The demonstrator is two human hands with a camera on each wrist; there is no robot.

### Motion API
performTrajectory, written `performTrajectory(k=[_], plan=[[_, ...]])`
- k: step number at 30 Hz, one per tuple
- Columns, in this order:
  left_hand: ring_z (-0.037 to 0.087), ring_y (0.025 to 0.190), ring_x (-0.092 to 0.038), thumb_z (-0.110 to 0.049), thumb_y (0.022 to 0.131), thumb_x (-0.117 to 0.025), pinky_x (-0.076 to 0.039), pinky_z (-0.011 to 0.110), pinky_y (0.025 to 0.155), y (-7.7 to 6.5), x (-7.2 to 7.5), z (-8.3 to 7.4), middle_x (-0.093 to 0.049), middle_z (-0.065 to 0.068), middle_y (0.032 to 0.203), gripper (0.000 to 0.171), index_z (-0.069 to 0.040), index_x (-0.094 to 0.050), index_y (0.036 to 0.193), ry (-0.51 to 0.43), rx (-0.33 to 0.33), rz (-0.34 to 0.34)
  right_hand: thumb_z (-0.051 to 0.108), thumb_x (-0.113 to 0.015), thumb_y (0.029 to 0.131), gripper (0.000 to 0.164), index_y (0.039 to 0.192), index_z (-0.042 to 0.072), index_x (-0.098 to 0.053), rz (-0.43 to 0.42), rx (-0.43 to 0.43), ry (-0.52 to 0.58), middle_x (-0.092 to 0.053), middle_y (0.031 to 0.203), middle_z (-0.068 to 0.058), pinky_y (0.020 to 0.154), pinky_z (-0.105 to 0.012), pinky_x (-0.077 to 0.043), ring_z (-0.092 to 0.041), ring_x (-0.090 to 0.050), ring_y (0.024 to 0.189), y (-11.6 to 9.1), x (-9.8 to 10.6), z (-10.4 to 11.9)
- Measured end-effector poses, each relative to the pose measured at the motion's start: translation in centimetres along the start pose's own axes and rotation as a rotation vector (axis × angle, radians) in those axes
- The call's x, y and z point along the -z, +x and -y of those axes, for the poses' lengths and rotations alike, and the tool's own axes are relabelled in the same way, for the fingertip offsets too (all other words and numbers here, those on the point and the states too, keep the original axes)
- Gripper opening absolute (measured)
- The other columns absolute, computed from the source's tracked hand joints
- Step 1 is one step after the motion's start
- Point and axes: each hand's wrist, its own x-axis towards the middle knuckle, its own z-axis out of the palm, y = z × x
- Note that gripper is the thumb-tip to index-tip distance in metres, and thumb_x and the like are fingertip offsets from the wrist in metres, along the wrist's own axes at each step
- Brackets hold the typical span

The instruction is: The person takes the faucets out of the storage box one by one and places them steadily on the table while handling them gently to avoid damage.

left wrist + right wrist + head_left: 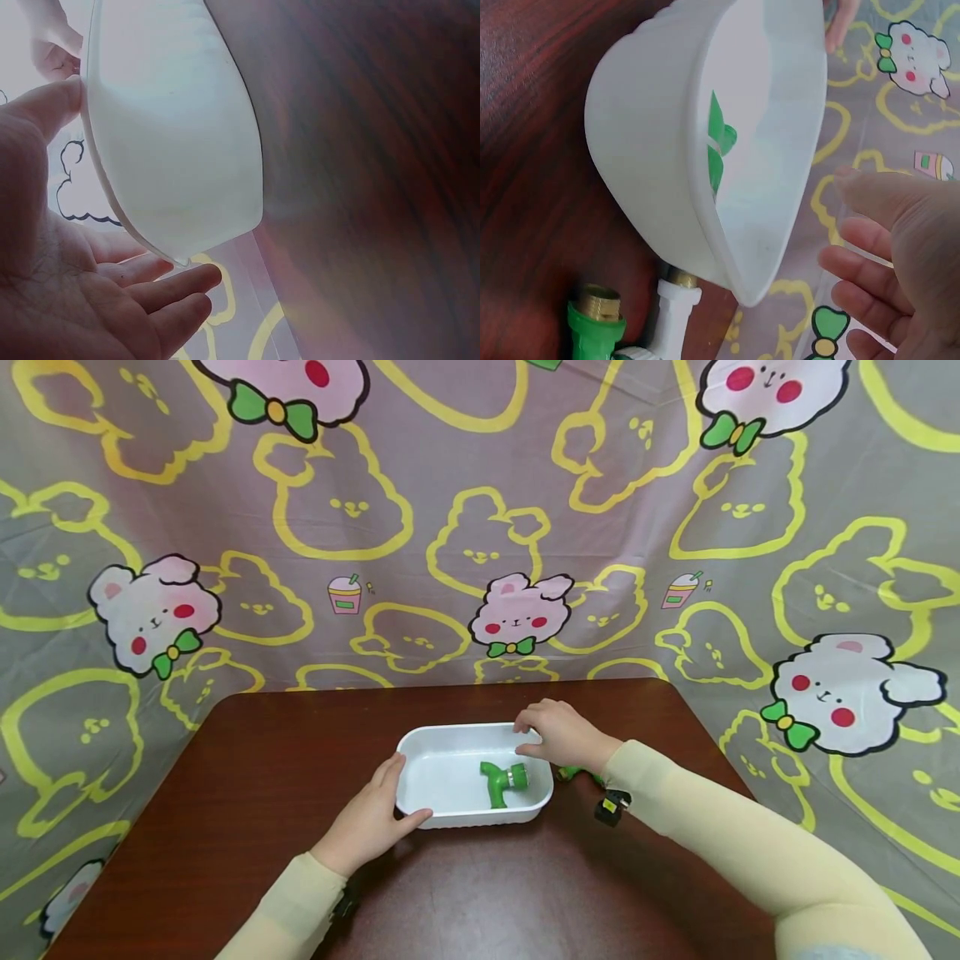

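A white oblong basin [442,777] stands on the table. Inside it, toward its right end, lies a green tap-like fitting [498,781] with a silvery ring. My left hand [369,817] rests against the basin's left end, thumb at the front rim and fingers extended along the side. In the left wrist view, that thumb touches the basin's rim [101,165]. My right hand [562,733] is over the basin's back right corner, loosely bent and holding nothing. The right wrist view shows its fingers apart from the rim.
Just right of the basin, partly under my right wrist, lie a green fitting [596,330] with a brass threaded end and a white fitting [673,311]. The brown table [300,752] meets a patterned cloth [420,568] behind and on both sides.
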Motion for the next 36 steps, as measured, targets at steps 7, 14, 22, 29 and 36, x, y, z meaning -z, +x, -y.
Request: performTrajectory(k=[7, 14, 22, 29, 36], plan=[[0.043, 0.139, -0.051, -0.045, 0.091, -0.077, -0.048, 0.052, 0.109, 0.0, 0.0, 0.0, -0.035, 0.029, 0.161, 0.097, 0.009, -0.031, 0.156, -0.005, 0.007, 0.003, 0.032, -0.086, 0.086, 0.035, 0.113, 0.013, -0.076, 0.055, 0.002, 0.020, -0.076, 0.113, -0.005, 0.097, -0.046, -0.047, -0.021, -0.060, 0.106, 0.2, -1.1, 0.9], [0.043, 0.139, -0.052, -0.047, 0.091, -0.077, -0.049, 0.051, 0.109, 0.0, -0.2, 0.0, -0.034, 0.028, 0.162, 0.097, 0.009, -0.031, 0.156, -0.010, 0.010, 0.004, 0.034, -0.085, 0.086, 0.038, 0.116, 0.011, -0.076, 0.092, 0.048, -0.017, -0.076, 0.114, -0.003, 0.096, -0.045, -0.048, -0.023, -0.060, 0.107, 0.3, -2.0, 1.1], [0.043, 0.138, -0.052, -0.046, 0.091, -0.077, -0.049, 0.052, 0.108, 0.0, -0.2, 0.0, -0.035, 0.029, 0.161, 0.097, 0.009, -0.032, 0.156, -0.009, 0.008, -0.003, 0.036, -0.086, 0.085, 0.043, 0.119, 0.010, -0.075, 0.162, 0.051, -0.039, -0.075, 0.118, -0.005, 0.097, -0.047, -0.048, -0.024, -0.061, 0.107, 0.5, -2.4, 1.1], [0.043, 0.137, -0.053, -0.045, 0.091, -0.078, -0.050, 0.052, 0.107, 0.1, -0.1, -0.1, -0.036, 0.030, 0.160, 0.097, 0.010, -0.032, 0.155, 0.008, -0.008, -0.016, 0.034, -0.089, 0.082, 0.047, 0.122, 0.012, -0.074, 0.210, 0.030, -0.069, -0.072, 0.125, -0.006, 0.106, -0.048, -0.046, -0.026, -0.062, 0.119, 0.8, -3.3, 0.9], [0.044, 0.136, -0.053, -0.043, 0.090, -0.079, -0.050, 0.052, 0.106, 0.2, 0.0, -0.3, -0.036, 0.031, 0.160, 0.096, 0.011, -0.032, 0.155, 0.002, -0.008, -0.018, 0.029, -0.090, 0.080, 0.048, 0.121, 0.009, -0.074, 0.212, 0.062, -0.125, -0.073, 0.120, -0.008, 0.102, -0.048, -0.049, -0.027, -0.065, 0.117, 0.7, -4.0, 1.0]])
